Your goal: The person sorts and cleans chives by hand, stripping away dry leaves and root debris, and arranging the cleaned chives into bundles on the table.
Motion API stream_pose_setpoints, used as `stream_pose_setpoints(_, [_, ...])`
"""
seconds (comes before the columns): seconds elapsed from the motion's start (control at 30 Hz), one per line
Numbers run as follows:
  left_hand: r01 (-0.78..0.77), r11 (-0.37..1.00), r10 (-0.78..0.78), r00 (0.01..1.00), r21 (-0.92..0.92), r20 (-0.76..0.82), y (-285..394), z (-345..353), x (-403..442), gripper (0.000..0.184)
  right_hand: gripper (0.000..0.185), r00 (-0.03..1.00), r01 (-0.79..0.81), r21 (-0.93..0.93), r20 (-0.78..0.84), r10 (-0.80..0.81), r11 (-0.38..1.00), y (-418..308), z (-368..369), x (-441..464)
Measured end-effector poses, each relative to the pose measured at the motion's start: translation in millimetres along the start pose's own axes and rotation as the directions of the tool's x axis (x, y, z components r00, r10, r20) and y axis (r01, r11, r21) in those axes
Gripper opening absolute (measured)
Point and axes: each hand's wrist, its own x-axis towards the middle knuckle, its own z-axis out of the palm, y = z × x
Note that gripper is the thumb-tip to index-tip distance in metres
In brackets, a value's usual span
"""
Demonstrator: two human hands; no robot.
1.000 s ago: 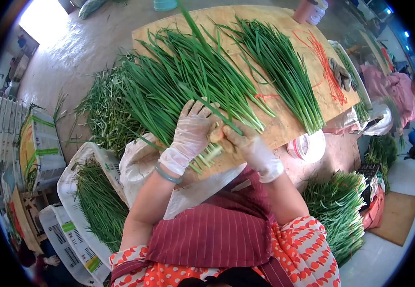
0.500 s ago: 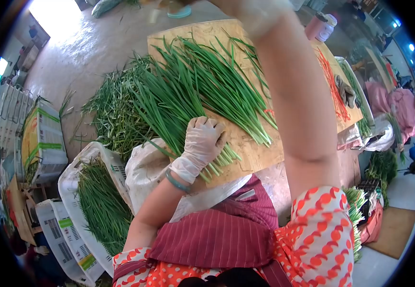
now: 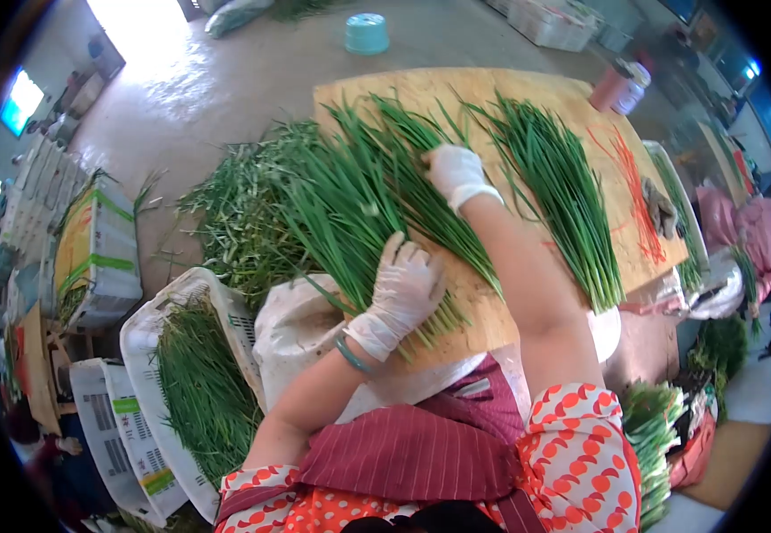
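My left hand, in a white glove, lies over the stalks of the left pile of garlic chives with its fingers bent round them. Their pale cut ends stick out below it toward the board's near edge. Farther up, my gloved right hand curls its fingers at the leaves of a middle bunch of garlic chives; its fingertips are partly hidden. Beside my right forearm rests another bunch of garlic chives, stems pointing toward me. All lie on a wooden board.
Red ties and a grey glove lie at the board's right. A pink container stands at its far right corner. Loose greens heap left of the board, near a white crate of chives. A blue stool stands beyond.
My right hand has come down from high in front onto the middle bunch. The right-hand bunch, hidden behind my arm before, now shows. My left hand stays on the left pile; the view has shifted.
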Motion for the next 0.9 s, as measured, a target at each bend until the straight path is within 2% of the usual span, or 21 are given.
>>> stream_pose_setpoints(0.03, [-0.009, 1.0, 0.009, 1.0, 0.025, 0.006, -0.1, 0.2, -1.6, 0.018, 0.019, 0.999, -0.036, -0.03, 0.018, 0.037, 0.999, 0.7, 12.4, 4.8])
stream_pose_setpoints(0.07, [-0.025, 1.0, 0.025, 1.0, -0.015, -0.015, -3.2, 5.2, -2.5, 0.018, 0.016, 0.994, -0.061, 0.0, -0.092, 0.06, 0.998, 2.5, 23.8, 7.2])
stream_pose_setpoints(0.1, [-0.018, 0.999, 0.017, 1.0, 0.028, 0.018, -3.8, 8.7, -3.3, 0.018, 0.019, 0.993, -0.025, 0.004, -0.116, 0.026, 1.0, 4.1, 23.3, 4.1])
stream_pose_setpoints(0.13, [-0.009, 0.997, 0.005, 0.999, 0.074, 0.048, -3.6, 9.6, -3.7, 0.019, 0.02, 0.993, -0.052, 0.047, -0.1, 0.056, 0.998, 2.9, 19.8, 2.3])
stream_pose_setpoints(0.2, [-0.017, 0.996, 0.004, 0.988, 0.09, 0.152, -2.8, 3.1, -3.2, 0.02, 0.026, 0.995, -0.1, 0.202, -0.001, 0.102, 0.974, 9.5, 29.3, 5.9])
stream_pose_setpoints(0.27, [0.009, 0.999, -0.004, 0.99, -0.031, 0.139, -0.6, -8.7, -1.3, 0.022, 0.028, 0.99, -0.133, 0.361, 0.016, 0.137, 0.923, 12.1, 26.8, 1.2])
stream_pose_setpoints(0.3, [-0.016, 0.999, 0.02, 0.994, -0.041, 0.108, -2.1, -7.9, -3.0, 0.023, 0.028, 0.999, -0.036, 0.406, -0.004, 0.041, 0.913, 20.6, 36.8, 1.7])
stream_pose_setpoints(0.33, [0.006, 0.996, 0.003, 0.996, -0.089, 0.093, -1.6, -12.8, -1.6, 0.023, 0.027, 0.998, -0.013, 0.301, -0.053, 0.03, 0.954, 32.0, 58.6, 11.7])
stream_pose_setpoints(0.43, [0.008, 0.997, -0.004, 0.998, -0.077, 0.061, 0.6, -13.7, -1.7, 0.023, 0.028, 0.99, -0.077, 0.296, -0.091, 0.108, 0.952, 23.6, 38.4, 3.5])
stream_pose_setpoints(0.5, [-0.001, 0.998, 0.006, 0.996, -0.057, 0.09, 0.2, -12.0, -2.2, 0.024, 0.028, 0.985, -0.155, 0.466, 0.138, 0.102, 0.871, 29.9, 37.7, 9.3])
stream_pose_setpoints(0.53, [-0.001, 0.999, 0.006, 0.996, -0.055, 0.089, 0.4, -12.2, -1.7, 0.024, 0.028, 0.986, -0.154, 0.468, 0.136, 0.101, 0.87, 21.9, 18.6, 5.4])
stream_pose_setpoints(0.6, [0.017, 0.998, -0.012, 0.996, -0.06, 0.088, 1.4, -12.7, -1.7, 0.024, 0.032, 0.878, -0.287, 0.533, 0.479, -0.005, 0.796, 5.5, -26.1, -4.9])
stream_pose_setpoints(0.67, [0.01, 0.998, -0.005, 0.997, -0.06, 0.075, -0.2, -9.3, -4.2, 0.024, 0.034, 0.976, -0.051, 0.88, 0.144, -0.163, 0.473, -8.0, -42.4, -17.3])
stream_pose_setpoints(0.7, [0.004, 0.998, -0.001, 0.998, -0.06, 0.058, -0.4, -7.0, -3.9, 0.024, 0.032, 0.994, 0.011, 0.983, 0.009, -0.106, 0.184, -19.7, -65.8, -25.8])
stream_pose_setpoints(0.73, [0.001, 0.997, 0.004, 0.998, -0.076, 0.065, -0.9, -6.9, -2.7, 0.024, 0.031, 0.995, 0.101, 0.989, -0.103, -0.005, -0.11, -25.4, -86.2, -29.8])
stream_pose_setpoints(0.8, [0.03, 1.0, -0.029, 0.993, -0.006, 0.111, -1.1, -6.6, -3.5, 0.025, 0.025, 0.968, 0.245, 0.968, -0.248, 0.04, 0.06, -4.3, -89.7, -24.5])
stream_pose_setpoints(0.87, [0.109, 0.993, -0.115, 0.987, 0.055, 0.112, 3.0, -5.7, -1.7, 0.026, 0.025, 0.997, 0.081, 0.948, -0.082, -0.01, 0.308, 24.7, -75.0, -27.8])
stream_pose_setpoints(0.9, [0.096, 0.995, -0.098, 0.994, 0.041, 0.057, 1.1, -4.3, -0.6, 0.024, 0.025, 0.996, 0.045, 0.775, -0.086, 0.034, 0.631, 35.4, -68.7, -34.3])
